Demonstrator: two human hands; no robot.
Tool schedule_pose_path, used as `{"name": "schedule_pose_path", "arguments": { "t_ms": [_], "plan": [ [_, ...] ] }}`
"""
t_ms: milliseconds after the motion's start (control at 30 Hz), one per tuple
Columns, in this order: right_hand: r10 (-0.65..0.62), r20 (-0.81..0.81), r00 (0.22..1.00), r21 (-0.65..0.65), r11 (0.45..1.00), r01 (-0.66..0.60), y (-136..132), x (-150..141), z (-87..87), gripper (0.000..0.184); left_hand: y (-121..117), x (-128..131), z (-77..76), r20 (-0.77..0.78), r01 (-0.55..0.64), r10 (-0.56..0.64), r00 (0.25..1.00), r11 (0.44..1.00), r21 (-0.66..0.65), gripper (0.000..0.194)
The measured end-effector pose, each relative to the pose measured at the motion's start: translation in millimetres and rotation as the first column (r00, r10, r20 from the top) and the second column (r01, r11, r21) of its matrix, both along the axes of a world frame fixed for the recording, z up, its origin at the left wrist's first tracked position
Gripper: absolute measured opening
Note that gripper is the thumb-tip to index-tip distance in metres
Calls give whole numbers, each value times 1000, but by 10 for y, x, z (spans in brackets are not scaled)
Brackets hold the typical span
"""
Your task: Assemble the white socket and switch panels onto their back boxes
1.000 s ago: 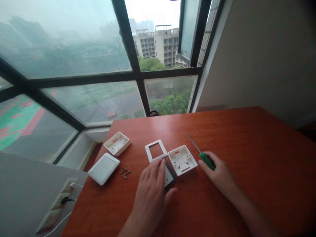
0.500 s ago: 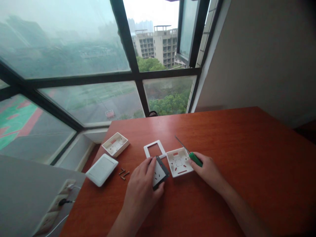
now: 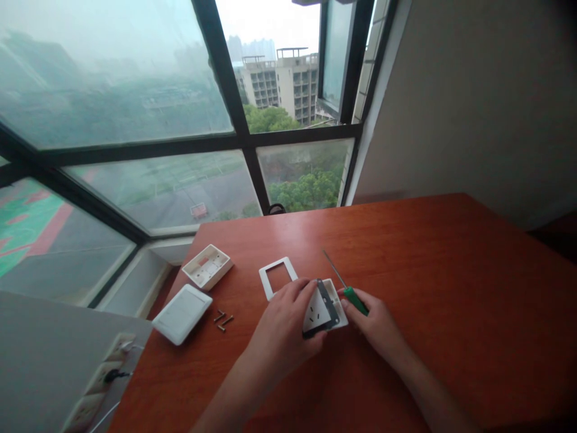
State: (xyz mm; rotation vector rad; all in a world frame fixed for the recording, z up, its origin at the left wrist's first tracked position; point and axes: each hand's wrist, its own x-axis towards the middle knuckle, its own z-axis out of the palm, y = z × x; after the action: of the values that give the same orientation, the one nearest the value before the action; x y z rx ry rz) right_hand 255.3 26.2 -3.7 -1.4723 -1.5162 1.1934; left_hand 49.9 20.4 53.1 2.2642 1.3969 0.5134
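Note:
Between the fingers of my left hand point(image 3: 283, 319) is a socket panel point(image 3: 318, 311) with a white face and a dark frame. The panel lies over a white back box point(image 3: 337, 294), whose right side shows past it. My right hand point(image 3: 377, 319) grips a screwdriver point(image 3: 355, 299) by its green handle, the shaft pointing up and to the left. Fingers of that hand are also at the right edge of the back box. Just behind my left hand lies a white cover frame point(image 3: 274, 278), partly hidden by it.
On the left of the wooden table point(image 3: 406, 252) are another back box point(image 3: 207, 264), a white switch plate point(image 3: 183, 314) and several screws point(image 3: 223, 320). Wall sockets point(image 3: 101, 379) with plugged-in cables are beyond the left edge. Windows point(image 3: 157, 186) stand behind the table.
My left hand has carried the socket panel to the right, from beside the back box to over it. My right hand keeps the screwdriver and has hardly moved.

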Motion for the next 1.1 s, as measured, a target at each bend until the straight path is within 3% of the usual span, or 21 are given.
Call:
{"name": "schedule_pose_path", "arguments": {
  "t_ms": [467,1100],
  "plan": [
    [5,-71,997,13,1000,-4,-1,-6,-35,36,103,118,-91,-8,71,-71,997,997,-20,75],
    [4,-27,1000,20,1000,-4,-6,-7,-3,34,139,13,-189,39,117,-116,993,993,-34,77]
  ]
}}
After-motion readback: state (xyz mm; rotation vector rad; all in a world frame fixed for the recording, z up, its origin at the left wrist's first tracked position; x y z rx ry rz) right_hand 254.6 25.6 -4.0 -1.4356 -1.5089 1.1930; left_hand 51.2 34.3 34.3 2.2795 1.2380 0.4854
